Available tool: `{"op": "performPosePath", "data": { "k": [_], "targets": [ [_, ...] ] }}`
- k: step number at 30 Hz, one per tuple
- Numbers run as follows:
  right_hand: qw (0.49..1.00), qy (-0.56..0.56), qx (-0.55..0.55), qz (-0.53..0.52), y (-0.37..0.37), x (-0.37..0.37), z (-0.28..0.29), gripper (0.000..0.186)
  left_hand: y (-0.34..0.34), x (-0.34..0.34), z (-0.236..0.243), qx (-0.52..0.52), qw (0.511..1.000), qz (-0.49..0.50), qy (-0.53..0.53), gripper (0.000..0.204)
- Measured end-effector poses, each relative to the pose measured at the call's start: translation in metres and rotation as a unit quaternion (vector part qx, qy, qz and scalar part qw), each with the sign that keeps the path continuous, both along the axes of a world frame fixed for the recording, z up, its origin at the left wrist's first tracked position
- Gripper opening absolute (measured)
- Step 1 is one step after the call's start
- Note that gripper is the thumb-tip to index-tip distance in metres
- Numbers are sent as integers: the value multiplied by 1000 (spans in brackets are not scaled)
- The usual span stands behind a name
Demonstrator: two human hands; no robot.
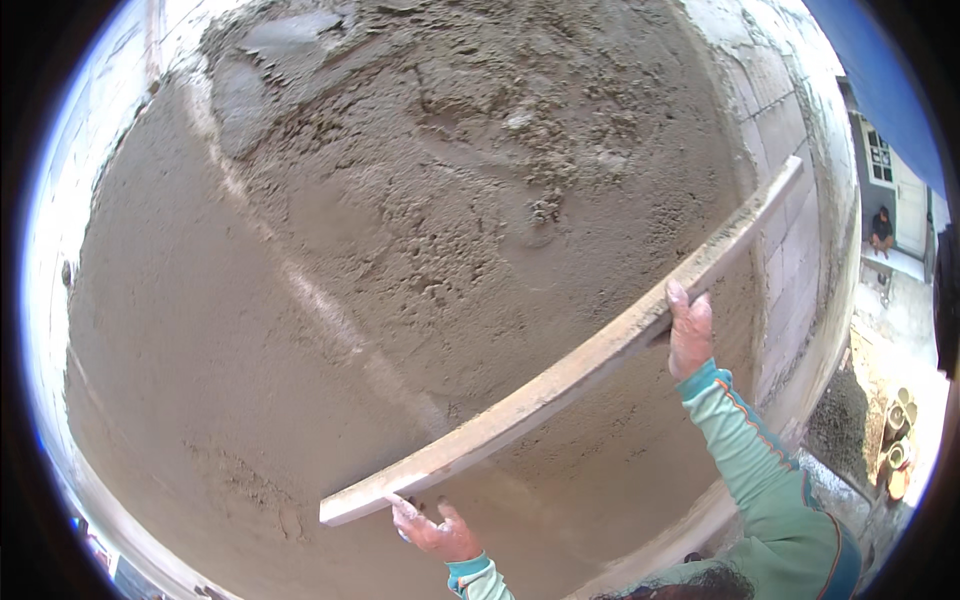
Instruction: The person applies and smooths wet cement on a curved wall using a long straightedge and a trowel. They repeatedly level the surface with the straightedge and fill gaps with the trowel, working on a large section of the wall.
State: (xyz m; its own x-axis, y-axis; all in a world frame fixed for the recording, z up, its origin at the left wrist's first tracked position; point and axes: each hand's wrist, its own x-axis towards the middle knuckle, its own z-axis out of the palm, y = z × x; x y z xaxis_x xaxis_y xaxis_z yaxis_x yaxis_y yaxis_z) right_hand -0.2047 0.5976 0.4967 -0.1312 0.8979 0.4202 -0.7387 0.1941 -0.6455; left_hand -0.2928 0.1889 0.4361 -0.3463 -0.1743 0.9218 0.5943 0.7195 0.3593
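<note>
A long, straight wooden board (560, 392) lies diagonally against the wet grey plastered wall (520, 140), its lower end at left and its upper end at right. My right hand (690, 325) grips it toward the upper end, fingers wrapped at its underside. My left hand (432, 528) is below the lower end, thumb and fingers apart, a fingertip touching the board's lower edge. Both hands are smeared with pale material. The plaster is rough and pitted above the board and smoother at left, crossed by a pale vertical streak (320, 310).
Bare block masonry (775, 120) borders the plaster at right. Beyond it, a person (882, 230) crouches by a white door (910, 205). Below are a dark gravel heap (838, 425) and several buckets (898, 455). A bright edge (50, 250) bounds the wall at left.
</note>
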Motion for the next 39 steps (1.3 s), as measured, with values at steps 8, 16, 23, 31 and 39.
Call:
{"op": "performPosePath", "data": {
  "k": [8, 16, 23, 31, 39],
  "targets": [
    [996, -77, -20, -48, 14, -33, 19, 91, -41, -41, 24, -111, 979, 152, 75, 64],
    [987, -149, -21, -61, -1, -33, -86, 83, -64, -40, -64, -245, 965, 41, 81, 59],
    [984, -143, 60, -82, 29, -47, -43, 86, -50, -51, -35, -220, 965, 62, 126, 49],
    [993, -90, 60, -51, 89, -30, 106, 73, -3, -51, 121, -245, 945, 87, 200, 49],
    [993, -38, 92, -58, 146, -29, 218, 51, 47, -43, 242, -246, 924, 100, 275, 43]
  ]
}}
